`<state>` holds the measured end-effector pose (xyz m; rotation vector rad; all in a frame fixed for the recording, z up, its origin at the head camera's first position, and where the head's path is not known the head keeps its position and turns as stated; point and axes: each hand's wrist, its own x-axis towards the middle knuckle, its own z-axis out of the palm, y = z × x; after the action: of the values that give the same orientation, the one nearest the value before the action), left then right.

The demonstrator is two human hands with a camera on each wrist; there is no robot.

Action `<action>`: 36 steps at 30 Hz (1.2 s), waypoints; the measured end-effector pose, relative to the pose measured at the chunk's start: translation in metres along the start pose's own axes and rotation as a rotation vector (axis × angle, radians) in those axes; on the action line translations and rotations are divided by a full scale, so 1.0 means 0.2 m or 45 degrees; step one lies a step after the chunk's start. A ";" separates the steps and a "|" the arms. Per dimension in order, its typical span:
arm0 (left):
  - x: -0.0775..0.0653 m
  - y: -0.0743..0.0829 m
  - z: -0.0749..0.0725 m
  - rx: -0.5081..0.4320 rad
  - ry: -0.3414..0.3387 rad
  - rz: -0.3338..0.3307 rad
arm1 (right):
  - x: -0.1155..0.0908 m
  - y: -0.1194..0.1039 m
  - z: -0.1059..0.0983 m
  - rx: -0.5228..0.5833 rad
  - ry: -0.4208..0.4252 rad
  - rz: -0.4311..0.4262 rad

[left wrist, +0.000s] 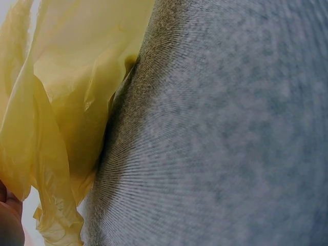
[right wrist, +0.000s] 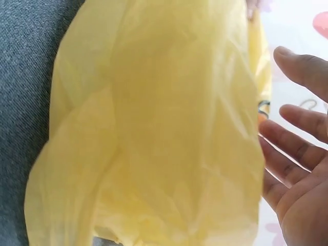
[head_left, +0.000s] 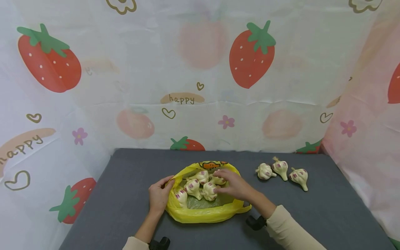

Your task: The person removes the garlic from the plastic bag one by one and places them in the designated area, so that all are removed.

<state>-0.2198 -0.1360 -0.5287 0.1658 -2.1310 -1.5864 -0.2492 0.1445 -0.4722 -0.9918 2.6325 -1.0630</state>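
Note:
A yellow plastic bag (head_left: 206, 216) lies on the grey table with its mouth spread wide. Inside it are several garlic bulbs (head_left: 192, 188), cream with purple marks. My left hand (head_left: 158, 196) pinches the bag's left rim between thumb and fingers; the left wrist view shows only part of that hand beside the yellow plastic (left wrist: 77, 102). Over the right side of the opening is my right hand (head_left: 235, 185), close above the bulbs. In the right wrist view its fingers (right wrist: 289, 141) are spread apart and hold nothing.
Three more garlic bulbs (head_left: 280, 169) lie on the grey tabletop (head_left: 131, 173) to the right of the bag. A white curtain (head_left: 200, 69) printed with strawberries stands behind and at both sides of the table.

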 end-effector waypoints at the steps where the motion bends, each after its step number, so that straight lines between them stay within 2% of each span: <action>1: 0.01 -0.02 0.00 -0.005 0.003 -0.001 | 0.00 0.00 0.01 -0.003 -0.012 0.002; 6: 0.01 -0.05 0.00 -0.024 0.003 0.036 | 0.03 0.01 0.04 -0.017 -0.058 -0.010; 12: 0.01 -0.05 0.00 -0.024 -0.005 0.039 | 0.04 0.01 0.08 -0.132 -0.052 -0.068; 17: 0.02 -0.05 0.01 -0.037 -0.006 0.007 | 0.04 0.00 0.09 -0.160 -0.072 -0.028; 24: 0.01 -0.05 0.00 -0.019 -0.009 0.006 | 0.05 0.00 0.12 -0.176 -0.105 0.018; 36: 0.01 -0.05 0.00 -0.030 -0.005 0.005 | 0.05 0.00 0.14 -0.201 -0.189 0.019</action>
<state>-0.2236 -0.1404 -0.5377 0.1508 -2.1136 -1.6105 -0.2467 0.1227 -0.4930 -1.0357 2.6289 -0.7565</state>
